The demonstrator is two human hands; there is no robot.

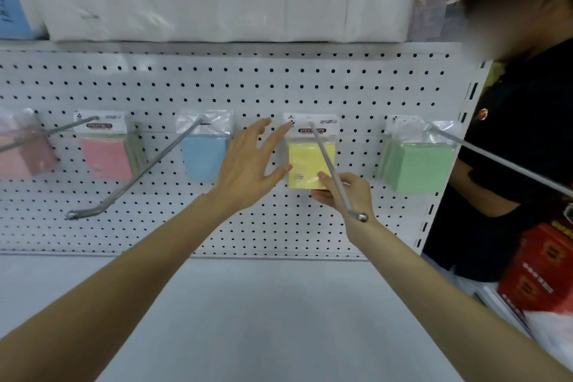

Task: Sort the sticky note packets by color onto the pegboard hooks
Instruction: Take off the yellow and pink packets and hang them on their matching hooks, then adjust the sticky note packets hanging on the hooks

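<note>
Right hand (344, 192) grip at bottom edge of yellow packet (310, 164), packet above.

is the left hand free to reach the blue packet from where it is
Probably yes. The left hand is open and empty, just right of the blue packet, with nothing between them; its hook slants off to the left, away from the hand.

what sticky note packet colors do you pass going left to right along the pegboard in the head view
pale pink packet → pink packet → blue packet → yellow packet → green packet
</note>
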